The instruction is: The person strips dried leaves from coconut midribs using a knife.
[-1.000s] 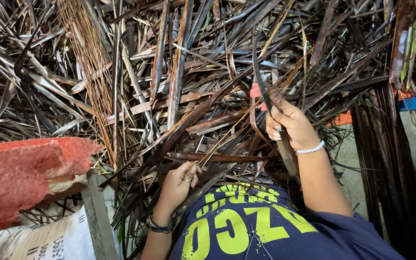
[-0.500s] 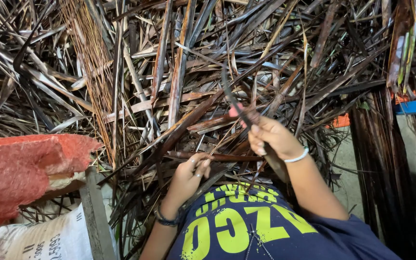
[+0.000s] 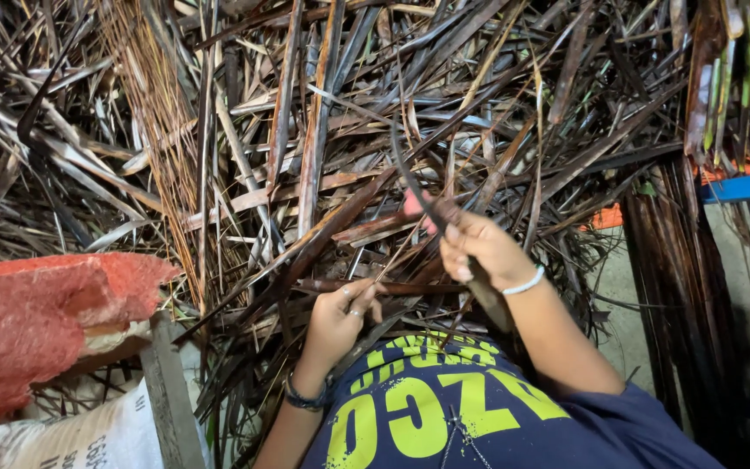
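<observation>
Right hand point(image 3: 477, 252) is gripping a long dark dried palm-leaf strip point(image 3: 418, 195), left hand point(image 3: 338, 320) is pinching its lower end just below. Big heap of dried brown leaves point(image 3: 288, 156) beyond both hands is looking mostly unsorted. Red woven sack point(image 3: 36, 321) is lying left.

Navy short-sleeved shirt with yellow-green printed lettering. Left hand point(image 3: 336, 321): rings on fingers, dark beaded wristband. Right hand point(image 3: 479, 252): thin white bracelet at wrist.
</observation>
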